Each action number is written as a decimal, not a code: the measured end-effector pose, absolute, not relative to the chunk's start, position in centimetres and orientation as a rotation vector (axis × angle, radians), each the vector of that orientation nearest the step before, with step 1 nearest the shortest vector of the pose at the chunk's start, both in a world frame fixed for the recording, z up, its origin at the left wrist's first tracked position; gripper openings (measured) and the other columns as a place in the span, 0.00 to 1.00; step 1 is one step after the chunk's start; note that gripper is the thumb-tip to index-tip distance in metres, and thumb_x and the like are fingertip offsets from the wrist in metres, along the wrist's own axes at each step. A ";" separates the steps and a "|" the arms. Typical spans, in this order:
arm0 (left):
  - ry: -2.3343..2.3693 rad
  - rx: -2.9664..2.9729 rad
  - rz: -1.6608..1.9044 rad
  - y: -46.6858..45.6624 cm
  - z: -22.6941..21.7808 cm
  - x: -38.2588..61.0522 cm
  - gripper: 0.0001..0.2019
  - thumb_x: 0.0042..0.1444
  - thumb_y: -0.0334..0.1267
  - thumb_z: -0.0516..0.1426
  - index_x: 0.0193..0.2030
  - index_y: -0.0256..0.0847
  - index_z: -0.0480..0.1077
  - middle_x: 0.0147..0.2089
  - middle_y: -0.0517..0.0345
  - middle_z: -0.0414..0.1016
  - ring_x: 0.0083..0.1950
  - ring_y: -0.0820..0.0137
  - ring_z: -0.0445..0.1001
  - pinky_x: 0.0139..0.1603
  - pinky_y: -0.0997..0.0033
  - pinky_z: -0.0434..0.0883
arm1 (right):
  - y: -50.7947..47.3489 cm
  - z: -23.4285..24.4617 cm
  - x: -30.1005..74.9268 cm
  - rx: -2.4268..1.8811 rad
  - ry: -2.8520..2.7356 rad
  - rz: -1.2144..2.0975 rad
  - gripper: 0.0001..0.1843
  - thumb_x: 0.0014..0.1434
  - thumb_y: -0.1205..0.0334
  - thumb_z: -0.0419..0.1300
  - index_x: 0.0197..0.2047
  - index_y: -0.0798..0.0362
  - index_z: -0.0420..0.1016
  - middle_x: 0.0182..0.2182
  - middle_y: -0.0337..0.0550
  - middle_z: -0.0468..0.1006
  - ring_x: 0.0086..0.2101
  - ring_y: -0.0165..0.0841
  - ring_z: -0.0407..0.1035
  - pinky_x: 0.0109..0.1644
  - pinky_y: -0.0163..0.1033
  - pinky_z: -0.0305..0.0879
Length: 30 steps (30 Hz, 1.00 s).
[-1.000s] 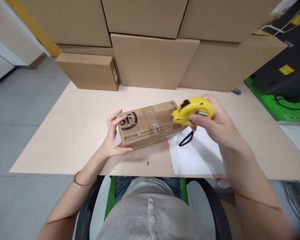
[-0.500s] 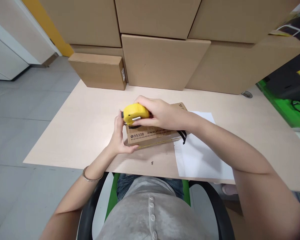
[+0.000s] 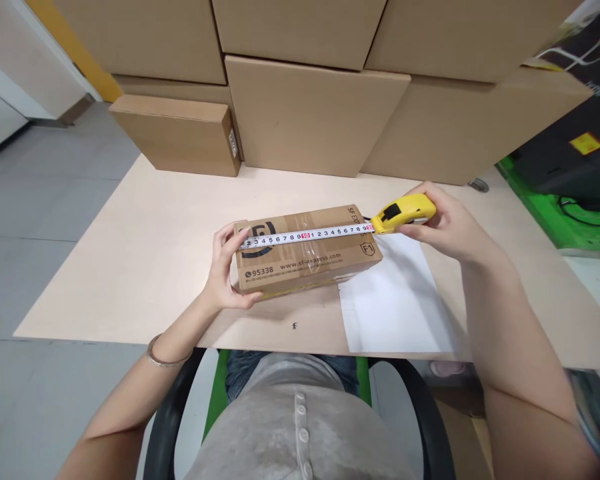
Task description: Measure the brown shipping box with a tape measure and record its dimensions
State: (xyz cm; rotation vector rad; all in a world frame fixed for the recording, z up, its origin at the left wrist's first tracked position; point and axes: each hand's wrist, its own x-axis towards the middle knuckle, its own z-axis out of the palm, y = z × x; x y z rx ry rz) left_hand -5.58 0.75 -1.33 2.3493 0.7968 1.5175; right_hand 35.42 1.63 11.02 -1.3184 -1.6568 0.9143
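Since half a second ago the tape measure [image 3: 404,212] has gone from the left end of the printed box [image 3: 305,263] to just past its right end. Its blade [image 3: 305,235] now lies drawn out along the box's top.

The left hand [image 3: 225,273] grips the box's left end, thumb on the near face and fingers over the top edge where the blade's tip sits; the hook itself is hidden under them. The right hand [image 3: 450,227] is closed around the yellow case, held just beyond the box's right end and slightly above the bench [image 3: 130,267].

The box lies flat on the bench, directly in front of the person. To my eye a good reading calls for three things:
- the tip stays pinned square against the left edge
- the blade runs taut and parallel to the long side, not slanting
- the case comes low enough that the blade lies flat where it crosses the right edge

A white sheet [image 3: 395,307] lies to the right of the box, its corner tucked under the box's near right end. Behind the box stand plain cartons [image 3: 315,120], well apart from it, with a flat carton [image 3: 173,137] behind and to the left. Nothing lies in the blade's way. The likeliest fault, I judge, is the box shifting on the sheet.
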 end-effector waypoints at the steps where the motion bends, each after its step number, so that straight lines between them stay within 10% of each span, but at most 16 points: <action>1: 0.796 2.357 1.519 0.8 -1.3 -5.6 0.58 0.43 0.72 0.68 0.79 0.57 0.57 0.66 0.44 0.63 0.67 0.42 0.65 0.68 0.29 0.68 | 1.6 10.8 35.4 -1.318 -1.629 0.934 0.21 0.45 0.52 0.80 0.36 0.45 0.76 0.32 0.37 0.76 0.30 0.33 0.67 0.32 0.40 0.63; 12: 0.907 2.222 1.499 1.1 -2.1 -6.3 0.64 0.29 0.78 0.70 0.76 0.58 0.62 0.65 0.45 0.65 0.68 0.39 0.66 0.72 0.26 0.63 | 1.1 11.1 34.5 -1.287 -1.655 0.875 0.20 0.49 0.51 0.78 0.38 0.44 0.72 0.31 0.35 0.75 0.28 0.32 0.63 0.30 0.40 0.60; 23: 0.790 2.088 1.372 1.3 -2.4 -6.4 0.75 0.34 0.70 0.75 0.82 0.66 0.34 0.75 0.44 0.58 0.73 0.41 0.67 0.71 0.34 0.69 | 2.5 15.3 21.1 -0.806 -2.358 0.861 0.16 0.64 0.49 0.68 0.46 0.46 0.68 0.39 0.39 0.79 0.39 0.39 0.73 0.44 0.43 0.69; 30: 0.980 2.083 1.439 0.0 -1.7 -6.6 0.72 0.26 0.72 0.75 0.80 0.58 0.53 0.66 0.46 0.62 0.71 0.40 0.64 0.72 0.30 0.66 | 0.5 15.9 22.6 -0.996 -1.930 0.747 0.22 0.65 0.42 0.69 0.50 0.45 0.68 0.42 0.38 0.79 0.39 0.36 0.76 0.42 0.41 0.73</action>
